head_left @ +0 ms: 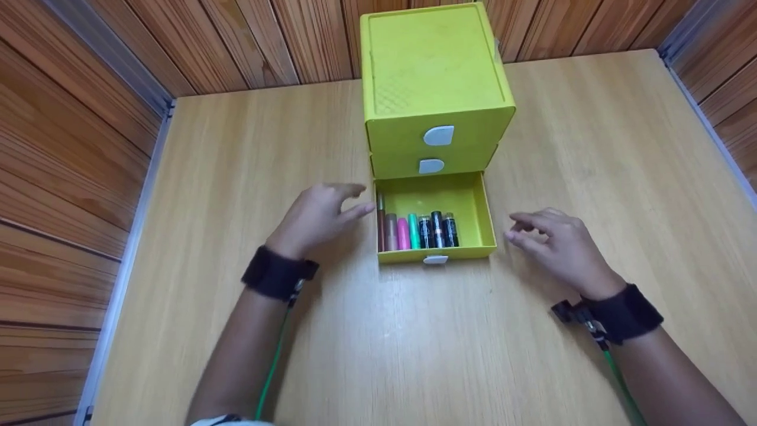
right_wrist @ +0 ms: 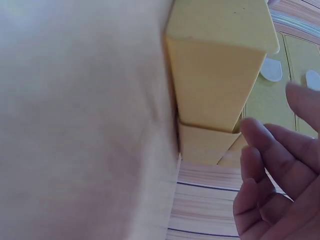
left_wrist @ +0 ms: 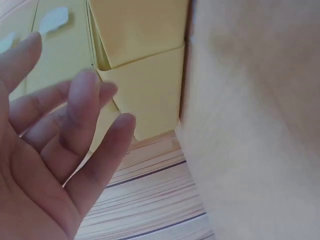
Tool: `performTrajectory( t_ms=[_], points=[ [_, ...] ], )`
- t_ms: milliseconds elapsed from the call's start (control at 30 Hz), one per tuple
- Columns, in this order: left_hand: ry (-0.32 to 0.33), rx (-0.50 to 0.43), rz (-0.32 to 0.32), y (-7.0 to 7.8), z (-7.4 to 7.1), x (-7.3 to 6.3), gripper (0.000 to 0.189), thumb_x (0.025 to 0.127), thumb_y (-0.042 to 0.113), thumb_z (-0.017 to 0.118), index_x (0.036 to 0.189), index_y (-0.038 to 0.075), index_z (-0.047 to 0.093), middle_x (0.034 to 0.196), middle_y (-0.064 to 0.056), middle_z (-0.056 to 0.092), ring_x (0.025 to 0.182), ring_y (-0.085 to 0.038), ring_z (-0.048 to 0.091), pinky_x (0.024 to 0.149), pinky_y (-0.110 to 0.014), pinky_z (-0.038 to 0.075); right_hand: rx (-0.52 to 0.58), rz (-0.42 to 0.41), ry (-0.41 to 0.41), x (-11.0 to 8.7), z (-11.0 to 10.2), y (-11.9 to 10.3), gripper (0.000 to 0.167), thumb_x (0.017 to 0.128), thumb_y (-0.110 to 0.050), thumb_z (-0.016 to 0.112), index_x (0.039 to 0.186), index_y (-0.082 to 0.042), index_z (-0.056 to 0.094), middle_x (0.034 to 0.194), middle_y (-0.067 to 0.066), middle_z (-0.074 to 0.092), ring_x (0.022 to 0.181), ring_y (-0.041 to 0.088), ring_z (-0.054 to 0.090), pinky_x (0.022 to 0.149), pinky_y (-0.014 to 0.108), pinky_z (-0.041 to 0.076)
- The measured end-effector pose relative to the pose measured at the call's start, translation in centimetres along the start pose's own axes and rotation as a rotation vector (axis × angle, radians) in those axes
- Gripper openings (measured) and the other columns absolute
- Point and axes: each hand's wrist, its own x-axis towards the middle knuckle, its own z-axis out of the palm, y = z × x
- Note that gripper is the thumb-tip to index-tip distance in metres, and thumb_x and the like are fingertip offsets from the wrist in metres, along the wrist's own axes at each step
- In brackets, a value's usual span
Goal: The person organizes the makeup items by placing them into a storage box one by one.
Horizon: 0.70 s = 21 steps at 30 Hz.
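Observation:
A yellow-green drawer cabinet [head_left: 437,71] stands at the back of the table, its bottom drawer [head_left: 467,253] pulled out. Inside the drawer several slim tubes and small bottles stand in a row, among them a pink tube [head_left: 403,234], a green tube [head_left: 414,231] and a dark bottle [head_left: 450,231]. Just left of the drawer is my left hand [head_left: 322,216], fingers loosely bent and holding nothing. My right hand [head_left: 556,239] hovers a short way right of the drawer, also holding nothing, its fingers relaxed. Both wrist views show the hands beside the drawer's outer side.
White tabs [head_left: 439,135] mark the fronts of the two upper drawers, which are closed. Wooden panel walls [head_left: 236,41] border the light wood table [head_left: 384,355] behind and at the sides. Green cables [head_left: 275,361] run from the wrist bands along both forearms.

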Motion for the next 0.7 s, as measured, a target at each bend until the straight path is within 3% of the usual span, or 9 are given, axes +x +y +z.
performTrajectory(
  t_ms=[33, 200, 400, 533, 700],
  points=[
    [0.0, 0.007, 0.01, 0.0, 0.1, -0.7, 0.055, 0.095, 0.053, 0.054, 0.128, 0.01, 0.063, 0.122, -0.006, 0.065, 0.113, -0.021, 0.06, 0.093, -0.033, 0.05, -0.005, 0.003, -0.014, -0.3, -0.1, 0.1, 0.032, 0.086, -0.02, 0.077, 0.114, -0.004, 0.071, 0.091, -0.001, 0.069, 0.083, 0.013, 0.061, 0.068, 0.027, 0.048],
    [-0.004, 0.04, 0.127, 0.1, 1.2, -3.6, 0.054, 0.094, 0.055, 0.054, 0.11, 0.006, 0.071, 0.097, -0.005, 0.071, 0.085, -0.017, 0.068, 0.076, -0.026, 0.054, -0.028, -0.022, -0.075, -1.6, -0.2, 0.4, 0.036, 0.082, -0.023, 0.08, 0.109, -0.002, 0.072, 0.086, -0.002, 0.069, 0.077, 0.013, 0.061, 0.065, 0.03, 0.051],
    [0.036, 0.179, 0.284, 0.1, 3.1, -6.1, 0.041, 0.093, 0.044, 0.063, 0.095, 0.005, 0.074, 0.078, -0.001, 0.069, 0.066, -0.011, 0.064, 0.061, -0.022, 0.052, -0.072, -0.117, -0.148, -2.1, 0.8, -0.2, 0.033, 0.082, -0.025, 0.08, 0.104, -0.002, 0.074, 0.082, -0.004, 0.069, 0.073, 0.01, 0.062, 0.063, 0.03, 0.053],
    [0.06, 0.231, 0.307, 0.2, 4.3, -6.7, 0.029, 0.091, 0.037, 0.069, 0.09, 0.008, 0.075, 0.071, 0.005, 0.063, 0.059, -0.007, 0.055, 0.055, -0.02, 0.048, -0.108, -0.162, -0.143, -2.1, 1.4, -0.5, 0.028, 0.082, -0.024, 0.08, 0.1, -0.003, 0.075, 0.08, -0.002, 0.069, 0.07, 0.01, 0.063, 0.063, 0.032, 0.054],
    [0.05, 0.246, 0.309, 0.1, 5.1, -6.1, 0.026, 0.093, 0.035, 0.068, 0.083, 0.011, 0.071, 0.064, 0.008, 0.051, 0.055, -0.008, 0.044, 0.051, -0.02, 0.041, -0.155, -0.197, -0.115, -1.7, 1.6, -0.6, 0.023, 0.082, -0.022, 0.08, 0.094, -0.003, 0.075, 0.081, 0.003, 0.071, 0.071, 0.016, 0.066, 0.063, 0.035, 0.055]
  ],
)
